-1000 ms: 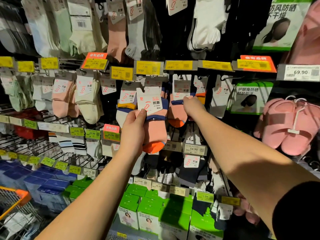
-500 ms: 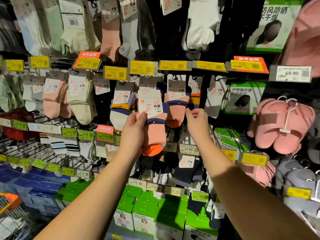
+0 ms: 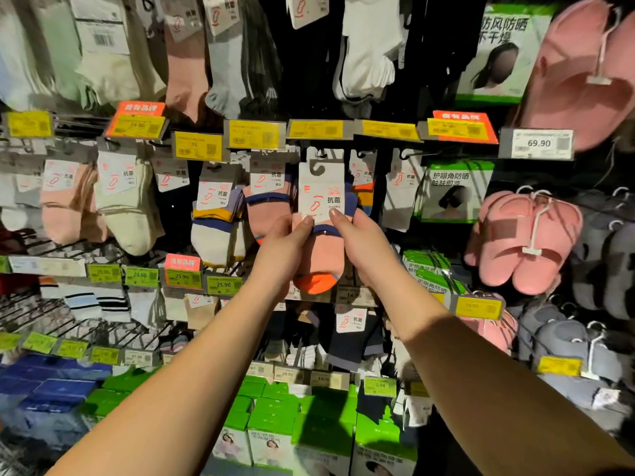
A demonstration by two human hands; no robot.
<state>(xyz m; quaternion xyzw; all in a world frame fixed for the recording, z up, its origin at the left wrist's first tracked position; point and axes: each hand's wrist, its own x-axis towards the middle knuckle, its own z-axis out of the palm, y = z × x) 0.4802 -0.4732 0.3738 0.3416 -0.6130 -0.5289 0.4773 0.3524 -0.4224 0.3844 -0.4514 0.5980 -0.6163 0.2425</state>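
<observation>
Head camera, sock aisle of a shop: a person lifts a pair of socks (image 3: 321,259) to the hanging display, both arms stretched forward and up. The left hand (image 3: 287,250) grips the pair from the left, thumb pressed on the lower corner of the white card label (image 3: 321,197) and fingers curled behind; the right hand (image 3: 366,245) pinches it the same way from the other side. The socks are peach with a navy band and an orange toe. They sit in the middle of the rack, just below a row of yellow price tags (image 3: 256,134) and just beside a matching pair (image 3: 266,209) that hangs to the left. The hook cut into the top of the card stands level with the row of pegs, though whether it is on a peg cannot be told, as the peg is lost behind the card. Pink slippers (image 3: 525,242) hang well apart to the right, and green boxes (image 3: 271,417) fill the shelf below. Judging by the raised card and the two-handed hold, the step in hand is at the peg, hanging the pair or lifting it free. The next move calls for keeping the card flat and upright, steering the small hook opening along the peg tip, and not dragging the neighbouring pair with it
</observation>
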